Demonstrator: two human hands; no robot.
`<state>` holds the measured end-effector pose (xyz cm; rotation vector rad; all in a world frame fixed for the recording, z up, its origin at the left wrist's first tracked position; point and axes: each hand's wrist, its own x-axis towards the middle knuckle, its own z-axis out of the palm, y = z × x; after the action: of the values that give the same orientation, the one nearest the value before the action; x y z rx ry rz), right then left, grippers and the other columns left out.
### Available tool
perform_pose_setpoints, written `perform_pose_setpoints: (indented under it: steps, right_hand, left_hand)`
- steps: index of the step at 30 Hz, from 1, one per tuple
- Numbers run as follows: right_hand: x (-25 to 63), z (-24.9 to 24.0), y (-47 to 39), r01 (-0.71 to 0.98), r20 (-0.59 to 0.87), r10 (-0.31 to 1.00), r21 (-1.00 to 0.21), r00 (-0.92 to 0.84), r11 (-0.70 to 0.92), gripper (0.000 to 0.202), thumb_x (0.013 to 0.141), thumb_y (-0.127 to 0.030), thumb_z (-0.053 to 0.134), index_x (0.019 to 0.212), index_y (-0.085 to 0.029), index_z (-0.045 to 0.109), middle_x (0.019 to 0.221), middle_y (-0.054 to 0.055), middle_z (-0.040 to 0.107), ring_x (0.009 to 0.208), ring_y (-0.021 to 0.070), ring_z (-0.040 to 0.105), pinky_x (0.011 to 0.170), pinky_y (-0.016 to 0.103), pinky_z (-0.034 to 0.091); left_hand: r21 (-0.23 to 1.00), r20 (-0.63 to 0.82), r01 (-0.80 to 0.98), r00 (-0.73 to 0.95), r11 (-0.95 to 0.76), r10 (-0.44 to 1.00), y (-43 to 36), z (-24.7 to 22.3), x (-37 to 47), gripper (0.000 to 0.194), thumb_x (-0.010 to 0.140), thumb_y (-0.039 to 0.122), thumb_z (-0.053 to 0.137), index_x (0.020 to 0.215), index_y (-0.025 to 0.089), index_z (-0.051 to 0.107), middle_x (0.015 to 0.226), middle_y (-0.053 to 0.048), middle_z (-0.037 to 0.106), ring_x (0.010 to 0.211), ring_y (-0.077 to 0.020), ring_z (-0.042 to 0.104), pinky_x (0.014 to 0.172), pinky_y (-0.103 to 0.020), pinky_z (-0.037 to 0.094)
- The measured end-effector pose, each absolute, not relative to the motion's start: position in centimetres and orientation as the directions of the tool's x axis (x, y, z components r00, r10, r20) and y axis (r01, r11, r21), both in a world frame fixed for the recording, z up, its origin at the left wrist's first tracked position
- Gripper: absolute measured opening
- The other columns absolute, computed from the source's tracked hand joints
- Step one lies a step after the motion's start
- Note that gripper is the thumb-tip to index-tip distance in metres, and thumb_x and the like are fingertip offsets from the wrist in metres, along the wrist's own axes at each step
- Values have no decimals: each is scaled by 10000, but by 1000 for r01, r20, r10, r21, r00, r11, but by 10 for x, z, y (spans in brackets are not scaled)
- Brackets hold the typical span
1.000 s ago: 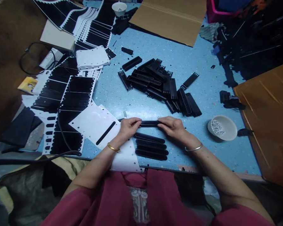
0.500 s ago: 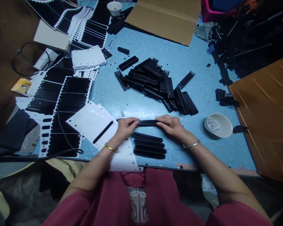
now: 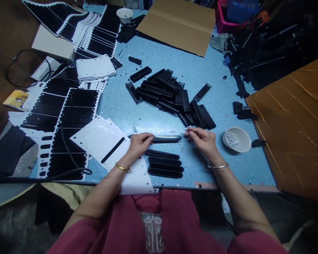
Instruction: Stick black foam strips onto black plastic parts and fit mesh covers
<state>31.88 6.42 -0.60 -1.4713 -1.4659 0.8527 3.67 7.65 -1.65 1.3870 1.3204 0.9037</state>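
My left hand (image 3: 140, 144) pinches the left end of a long black strip (image 3: 167, 138) with rounded ends, just above the blue table. Off the strip's right end, my right hand (image 3: 201, 140) has its thumb and fingertips close together; whether something small is between them is too small to tell. Several black strips (image 3: 164, 164) lie stacked in a row below the held one. Left of them, a white sheet (image 3: 95, 135) bears a single black strip (image 3: 112, 150). Beyond my hands is a pile of black slotted parts (image 3: 169, 91).
A white bowl (image 3: 242, 139) of small silver pieces stands at the right, beside a large brown board (image 3: 294, 130). Sheets of black strips (image 3: 71, 116) cover the left side, with a black cable across them. Flat cardboard (image 3: 180, 23) lies at the back.
My right hand has let go of the strip's right end and moved slightly right. The strip's upper face now shines. The whole view has shifted a little.
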Motion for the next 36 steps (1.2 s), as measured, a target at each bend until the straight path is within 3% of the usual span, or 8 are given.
perform_pose_setpoints:
  steps: [4, 8, 16, 22, 27, 30, 33, 36]
  right_hand:
    - [311, -16, 56, 507, 128, 992, -854, -3, 112, 338, 786, -460, 706, 961, -173, 742, 846, 91, 737, 695, 200, 692, 638, 356, 590]
    - [300, -21, 62, 509, 89, 996, -856, -28, 91, 387, 722, -481, 751, 934, -158, 748, 765, 70, 717, 631, 175, 650, 594, 317, 548]
    - [292, -12, 77, 225, -172, 985, -960, -13, -165, 319, 628, -466, 798, 651, -166, 693, 486, -6, 612, 407, 133, 540, 418, 271, 456]
    - [285, -10, 79, 202, -243, 969, -948, 44, -247, 254, 631, -409, 766, 577, -191, 648, 454, -10, 593, 400, 143, 539, 399, 276, 452]
    - [283, -16, 79, 248, -232, 969, -937, 80, -245, 328, 669, -502, 721, 596, -205, 604, 434, -8, 573, 392, 156, 541, 398, 281, 444]
    - [283, -16, 78, 265, -209, 974, -938, 83, -224, 417, 756, -608, 613, 677, -199, 603, 469, -3, 589, 404, 148, 542, 412, 271, 434]
    - [279, -17, 78, 457, -86, 993, -882, 83, -115, 471, 754, -662, 608, 667, -199, 598, 502, 4, 580, 449, 139, 518, 450, 269, 403]
    - [272, -22, 78, 697, 85, 995, -717, 53, 24, 495, 671, -664, 703, 546, -216, 535, 529, 9, 548, 516, 145, 498, 509, 285, 390]
  left_hand:
    - [963, -98, 262, 136, 59, 986, 77, -19, 37, 190, 822, 309, 638, 860, 163, 754, 721, -34, 743, 628, -164, 717, 590, -230, 562]
    - [942, -59, 336, 114, 18, 992, 76, -23, 35, 256, 782, 344, 700, 947, 159, 764, 668, -31, 727, 603, -160, 688, 596, -244, 555]
    - [917, 23, 389, 172, -90, 985, 76, -27, 33, 239, 752, 315, 733, 950, 192, 786, 908, -71, 781, 780, -214, 722, 769, -327, 571]
    - [921, 24, 380, 177, -91, 984, 77, -31, 33, 245, 757, 322, 730, 960, 197, 787, 903, -64, 782, 783, -214, 723, 769, -320, 567]
    - [919, 11, 385, 189, -84, 982, 76, -28, 32, 245, 760, 316, 725, 963, 193, 785, 885, -58, 781, 762, -205, 719, 749, -305, 561]
    - [913, 20, 396, 202, -100, 979, 76, -25, 32, 241, 758, 305, 729, 964, 192, 784, 866, -56, 780, 751, -204, 716, 735, -298, 556]
    - [906, 31, 408, 208, -116, 978, 76, -22, 32, 226, 757, 292, 726, 957, 201, 782, 878, -51, 781, 745, -198, 714, 731, -290, 553]
    - [901, 32, 416, 221, -124, 975, 77, -21, 33, 206, 762, 291, 718, 942, 216, 783, 898, -39, 782, 762, -196, 714, 732, -277, 546]
